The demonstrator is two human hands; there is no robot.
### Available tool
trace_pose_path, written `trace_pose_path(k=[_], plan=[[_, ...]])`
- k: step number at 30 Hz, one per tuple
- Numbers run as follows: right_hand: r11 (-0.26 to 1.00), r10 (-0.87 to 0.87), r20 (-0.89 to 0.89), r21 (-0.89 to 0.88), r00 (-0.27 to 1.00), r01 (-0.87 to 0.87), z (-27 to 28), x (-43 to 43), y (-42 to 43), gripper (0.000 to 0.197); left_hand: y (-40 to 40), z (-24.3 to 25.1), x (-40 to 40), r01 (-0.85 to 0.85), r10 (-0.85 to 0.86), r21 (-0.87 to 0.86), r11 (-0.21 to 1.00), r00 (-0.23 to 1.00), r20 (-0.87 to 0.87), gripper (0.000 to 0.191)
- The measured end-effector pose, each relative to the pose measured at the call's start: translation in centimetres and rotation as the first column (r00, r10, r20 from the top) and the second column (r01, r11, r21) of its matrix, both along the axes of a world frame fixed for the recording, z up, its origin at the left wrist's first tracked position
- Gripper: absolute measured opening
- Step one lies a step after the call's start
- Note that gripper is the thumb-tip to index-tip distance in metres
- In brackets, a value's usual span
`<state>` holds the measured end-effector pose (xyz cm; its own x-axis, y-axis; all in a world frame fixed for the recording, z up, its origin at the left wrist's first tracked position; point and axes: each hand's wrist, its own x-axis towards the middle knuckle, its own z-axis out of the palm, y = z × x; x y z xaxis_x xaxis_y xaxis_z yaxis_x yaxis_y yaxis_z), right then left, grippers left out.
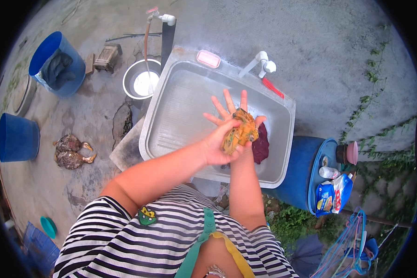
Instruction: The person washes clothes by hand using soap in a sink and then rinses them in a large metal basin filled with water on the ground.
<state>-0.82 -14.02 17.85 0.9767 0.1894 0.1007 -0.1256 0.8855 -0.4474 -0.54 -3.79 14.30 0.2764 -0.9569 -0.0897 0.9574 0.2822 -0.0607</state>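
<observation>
My left hand [220, 142] grips a bunched orange cloth [241, 132] with a dark pattern. The cloth lies over the palm and wrist side of my right hand [229, 109], which is turned palm up with its fingers spread. Both hands are above a grey stone-like sink [180, 104] with a ribbed washboard slope on its left. Below my right wrist, a dark red wet-looking cloth [261, 146] rests in the basin, partly hidden by the arm.
A pink soap dish [208, 59], white plastic tap [260, 64] and red-handled tool [273, 88] line the sink's back rim. Left stand a metal basin [128, 83] under a hose and blue barrels [69, 74]; two ducks [69, 156] lie on the concrete. Detergent bags [333, 196] rest on a blue drum [299, 166].
</observation>
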Motion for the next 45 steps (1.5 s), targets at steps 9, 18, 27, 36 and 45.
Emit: trace_pose_path(k=[9, 18, 27, 36, 45], plan=[[0.955, -0.017, 0.069, -0.294, 0.997, 0.037, 3.3, 1.8, -4.9, 0.01, 0.5, 5.2, 0.2, -0.1, -0.096, 0.382, 0.919, 0.882, 0.462, 0.037], [0.316, -0.408, 0.037, -0.932, 0.912, 0.178, -6.2, 5.3, -5.1, 0.008, -4.6, -7.0, 2.3, -0.871, -0.394, 0.281, 0.404, 0.112, 0.912, 0.044], [0.277, -0.596, -0.143, -0.96, 0.79, 0.036, -11.5, 4.6, -0.4, 0.039, 1.8, -7.0, 1.9, -0.808, -0.759, 0.577, 0.115, 0.303, 0.576, 0.065], [0.477, -0.396, -0.383, -0.862, 0.834, -0.169, -15.3, -5.7, -2.8, 0.041, 21.7, -6.0, 3.7, -0.637, 0.116, 0.716, 0.286, 0.765, 0.634, 0.071], [-0.056, -0.434, -0.076, -0.992, 0.898, -0.111, -17.7, -9.0, -10.9, 0.022, 18.9, -4.7, 10.7, -0.825, 0.075, 0.562, 0.057, 0.565, 0.821, 0.072]])
